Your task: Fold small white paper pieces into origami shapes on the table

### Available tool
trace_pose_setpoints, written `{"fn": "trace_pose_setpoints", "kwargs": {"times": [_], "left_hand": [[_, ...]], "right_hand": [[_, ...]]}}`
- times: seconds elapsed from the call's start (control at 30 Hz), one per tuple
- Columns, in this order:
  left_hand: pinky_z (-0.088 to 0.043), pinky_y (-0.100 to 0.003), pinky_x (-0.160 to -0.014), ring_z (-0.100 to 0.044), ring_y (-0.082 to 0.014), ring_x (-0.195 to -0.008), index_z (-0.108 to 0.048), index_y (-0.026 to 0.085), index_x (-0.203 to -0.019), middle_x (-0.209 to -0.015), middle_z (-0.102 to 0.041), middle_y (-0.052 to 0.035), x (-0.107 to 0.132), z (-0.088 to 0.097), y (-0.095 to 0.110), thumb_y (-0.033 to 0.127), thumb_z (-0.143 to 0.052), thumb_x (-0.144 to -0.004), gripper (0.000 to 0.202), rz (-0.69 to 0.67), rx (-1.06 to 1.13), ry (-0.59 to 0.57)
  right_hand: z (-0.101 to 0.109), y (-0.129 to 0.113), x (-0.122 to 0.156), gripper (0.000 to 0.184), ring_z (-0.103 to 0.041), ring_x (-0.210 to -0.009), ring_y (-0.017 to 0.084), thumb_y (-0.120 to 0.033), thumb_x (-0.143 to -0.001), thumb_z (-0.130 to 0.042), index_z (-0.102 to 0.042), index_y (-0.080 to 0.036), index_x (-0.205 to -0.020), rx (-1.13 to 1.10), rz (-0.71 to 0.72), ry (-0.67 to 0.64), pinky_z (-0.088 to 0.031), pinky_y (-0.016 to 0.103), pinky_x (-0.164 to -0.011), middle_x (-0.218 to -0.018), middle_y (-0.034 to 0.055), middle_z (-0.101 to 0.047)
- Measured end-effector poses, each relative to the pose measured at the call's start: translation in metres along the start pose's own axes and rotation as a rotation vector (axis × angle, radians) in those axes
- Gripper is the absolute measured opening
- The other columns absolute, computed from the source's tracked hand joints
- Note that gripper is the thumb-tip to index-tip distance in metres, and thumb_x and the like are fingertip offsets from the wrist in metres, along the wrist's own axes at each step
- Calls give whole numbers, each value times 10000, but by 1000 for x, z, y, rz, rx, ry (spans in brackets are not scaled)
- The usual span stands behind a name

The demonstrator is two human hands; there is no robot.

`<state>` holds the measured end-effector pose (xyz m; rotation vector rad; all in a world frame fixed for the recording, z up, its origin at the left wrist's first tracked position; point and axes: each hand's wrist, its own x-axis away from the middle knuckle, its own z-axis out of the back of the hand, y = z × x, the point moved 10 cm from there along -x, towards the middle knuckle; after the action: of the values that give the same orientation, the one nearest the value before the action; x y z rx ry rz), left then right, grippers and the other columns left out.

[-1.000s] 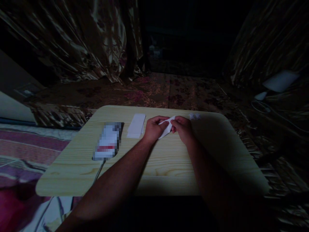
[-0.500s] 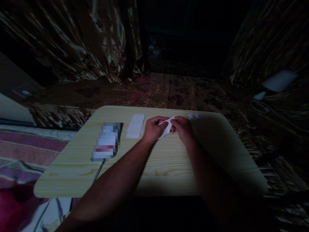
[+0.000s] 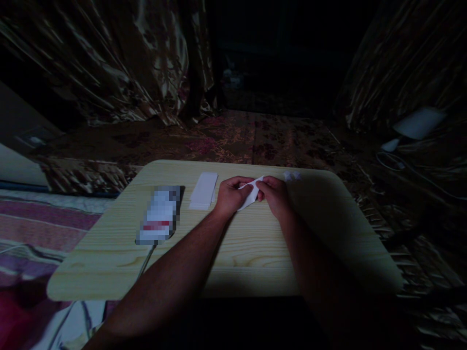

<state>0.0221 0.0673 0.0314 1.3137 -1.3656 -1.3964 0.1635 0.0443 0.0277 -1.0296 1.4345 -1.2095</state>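
A folded white paper strip (image 3: 249,198) is held between both hands above the wooden table. My left hand (image 3: 233,195) grips its left side, the thumb pressed on top. My right hand (image 3: 274,193) pinches the upper right end between thumb and fingers. The fold itself is partly covered by my fingers. Left of my left hand lies a stack of white paper strips (image 3: 203,190). Just beyond my right hand sit small folded paper pieces (image 3: 292,176), star-like in outline.
A phone-like device (image 3: 159,214), its screen blurred out, lies on the left of the table (image 3: 251,253) with a cable (image 3: 146,262) running to the near edge. A white lamp (image 3: 419,122) stands dimly at the right. Patterned curtains (image 3: 156,63) hang behind.
The view has shifted slightly. Both hands keep their grip on the folded paper strip, with hardly any movement of the fingers.
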Motion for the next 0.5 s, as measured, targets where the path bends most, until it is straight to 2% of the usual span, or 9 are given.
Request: {"fn": "trace_pose_setpoints", "kwargs": {"times": [0.23,0.5], "left_hand": [[-482,-230,-556,-608,-121,-587,-735,127,-887,-728,-709,-41,0,0,0,298,-748,-652,292,12,-12,0],[-469,-214,-537,-585,-104,-563,-714,134,-987,-698,-675,-15,-1,2,0,303,-764,-631,397,-3,-39,22]], "right_hand": [[0,0,-1,198,-470,-403,89,-351,-757,-634,-573,-186,-665,17,7,7,-380,224,-439,-465,-55,-535],[4,2,-2,183,-478,-400,93,-351,-745,-636,-575,-190,-682,34,2,37,-385,226,-438,-465,-56,-540]]}}
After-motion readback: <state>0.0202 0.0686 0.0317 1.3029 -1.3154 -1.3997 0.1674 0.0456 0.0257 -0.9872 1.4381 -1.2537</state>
